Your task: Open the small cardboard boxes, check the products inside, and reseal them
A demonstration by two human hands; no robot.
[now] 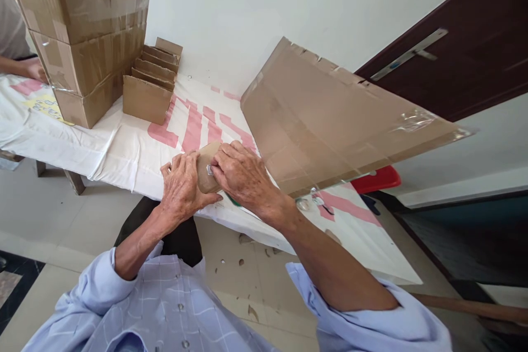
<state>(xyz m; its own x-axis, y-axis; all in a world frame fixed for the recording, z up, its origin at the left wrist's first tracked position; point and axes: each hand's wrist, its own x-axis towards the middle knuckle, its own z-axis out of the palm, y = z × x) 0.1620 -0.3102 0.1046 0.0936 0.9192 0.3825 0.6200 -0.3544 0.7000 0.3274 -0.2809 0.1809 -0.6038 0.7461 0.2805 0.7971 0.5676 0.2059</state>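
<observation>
My left hand is wrapped round the left side of a small brown cardboard piece, its thumb along the near edge. On the face of that piece is a small white label with a dark mark. My right hand has its fingers curled, and its thumb and fingertips pinch at the label's right edge. Part of the cardboard lies hidden under the right hand. Something green peeks out just below the right hand, too covered to name.
Taped cardboard boxes are stacked at the left, beside an open divided carton. A large cardboard sheet leans at the right. Tape and a red container are near it. Another person's hand rests at the far left.
</observation>
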